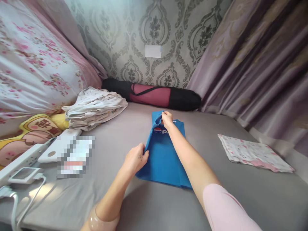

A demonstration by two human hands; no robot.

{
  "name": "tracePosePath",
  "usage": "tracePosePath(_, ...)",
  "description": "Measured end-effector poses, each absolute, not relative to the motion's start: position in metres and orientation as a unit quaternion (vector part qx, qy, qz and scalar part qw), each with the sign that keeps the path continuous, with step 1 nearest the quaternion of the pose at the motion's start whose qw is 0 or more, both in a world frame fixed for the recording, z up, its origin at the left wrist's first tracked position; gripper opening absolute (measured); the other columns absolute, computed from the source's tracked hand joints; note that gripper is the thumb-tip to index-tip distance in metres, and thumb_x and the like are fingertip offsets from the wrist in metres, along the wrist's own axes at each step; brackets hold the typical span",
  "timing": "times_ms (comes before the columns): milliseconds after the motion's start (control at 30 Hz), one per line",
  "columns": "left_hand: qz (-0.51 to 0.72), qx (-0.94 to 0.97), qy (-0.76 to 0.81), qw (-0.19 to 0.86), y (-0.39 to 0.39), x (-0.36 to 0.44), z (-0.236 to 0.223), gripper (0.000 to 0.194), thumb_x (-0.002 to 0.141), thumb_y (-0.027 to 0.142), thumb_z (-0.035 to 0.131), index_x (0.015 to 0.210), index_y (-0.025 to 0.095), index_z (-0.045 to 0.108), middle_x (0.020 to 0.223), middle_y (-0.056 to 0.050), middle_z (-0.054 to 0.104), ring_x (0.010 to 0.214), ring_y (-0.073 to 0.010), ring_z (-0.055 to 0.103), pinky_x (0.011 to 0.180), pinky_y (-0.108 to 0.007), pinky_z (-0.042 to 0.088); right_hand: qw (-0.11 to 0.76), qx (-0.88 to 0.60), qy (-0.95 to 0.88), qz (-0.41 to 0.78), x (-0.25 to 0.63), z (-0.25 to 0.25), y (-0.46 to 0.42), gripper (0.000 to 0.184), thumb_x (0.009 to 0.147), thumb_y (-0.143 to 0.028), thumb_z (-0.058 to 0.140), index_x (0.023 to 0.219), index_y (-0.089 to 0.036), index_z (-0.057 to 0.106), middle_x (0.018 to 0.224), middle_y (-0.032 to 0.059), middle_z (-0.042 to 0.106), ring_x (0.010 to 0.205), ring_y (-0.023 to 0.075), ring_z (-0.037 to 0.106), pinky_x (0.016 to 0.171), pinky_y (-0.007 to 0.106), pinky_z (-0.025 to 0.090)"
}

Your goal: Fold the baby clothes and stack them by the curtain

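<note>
Blue garment (162,160): on the grey sheet (110,199), between both hands; right side partly hidden by the right forearm.
Printed lettering (164,131): mostly covered past "P".
Left hand (136,158): grip pinching the garment's left edge.
Right hand (167,119): grip closed on its top edge.
Pixelated item (76,157): unreadable.
White cable (32,200): cut off below.

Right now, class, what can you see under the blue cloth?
The grey sheet shows around the blue cloth, which the left hand and right hand grip; whatever lies directly beneath is covered.
</note>
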State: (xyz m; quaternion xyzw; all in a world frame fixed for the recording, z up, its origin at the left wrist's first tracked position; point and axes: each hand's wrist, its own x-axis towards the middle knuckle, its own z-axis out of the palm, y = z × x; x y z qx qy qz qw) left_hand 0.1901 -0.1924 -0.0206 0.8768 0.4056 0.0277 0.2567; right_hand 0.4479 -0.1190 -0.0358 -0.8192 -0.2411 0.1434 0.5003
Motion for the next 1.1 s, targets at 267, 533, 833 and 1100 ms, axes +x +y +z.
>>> tracePosePath(267, 0.037, 0.862, 0.309, 0.400, -0.218, 0.200, -0.024, 0.029, 0.087, 0.047, 0.049, 0.097, 0.021, 0.055, 0.070, 0.000, 0.063, 0.059, -0.0162, 0.059, 0.056, -0.025, 0.038, 0.528, -0.813, -0.196, 0.149, 0.486, -0.052, -0.200, 0.021, 0.092, -0.028, 0.048, 0.104, -0.019, 0.063, 0.071, 0.0013, 0.067, 0.055, 0.0124, 0.063, 0.055, 0.024, 0.055)
tracePosePath(533, 0.127, 0.858, 0.355, 0.348, -0.211, 0.205, -0.031, 0.032, 0.090, 0.049, 0.044, 0.088, 0.022, 0.062, 0.072, -0.001, 0.064, 0.068, -0.0166, 0.058, 0.061, -0.026, 0.036, 0.430, -0.863, -0.258, 0.049, 0.504, -0.056, -0.221, 0.029, 0.088, -0.020, 0.049, 0.112, -0.018, 0.066, 0.111, 0.0111, 0.070, 0.105, 0.0218, 0.065, 0.093, 0.033, 0.049)
tracePosePath(833, 0.045, 0.912, 0.281, 0.297, -0.230, 0.208, -0.035, 0.023, 0.089, 0.045, 0.052, 0.088, 0.023, 0.059, 0.078, -0.003, 0.067, 0.075, -0.0186, 0.063, 0.062, -0.025, 0.036, 0.300, -0.840, -0.448, 0.061, 0.485, -0.055, -0.156, 0.027, 0.091, -0.018, 0.049, 0.106, -0.022, 0.072, 0.116, 0.0057, 0.070, 0.113, 0.0188, 0.061, 0.099, 0.027, 0.042)
tracePosePath(1100, -0.023, 0.923, 0.294, 0.247, -0.240, 0.213, -0.042, 0.010, 0.089, 0.029, 0.046, 0.094, 0.022, 0.053, 0.095, -0.006, 0.068, 0.086, -0.0224, 0.066, 0.067, -0.029, 0.041, 0.211, -0.859, -0.459, 0.079, 0.485, -0.052, -0.103, 0.018, 0.088, -0.023, 0.058, 0.097, -0.020, 0.074, 0.115, 0.0124, 0.068, 0.113, 0.0258, 0.060, 0.094, 0.032, 0.045)
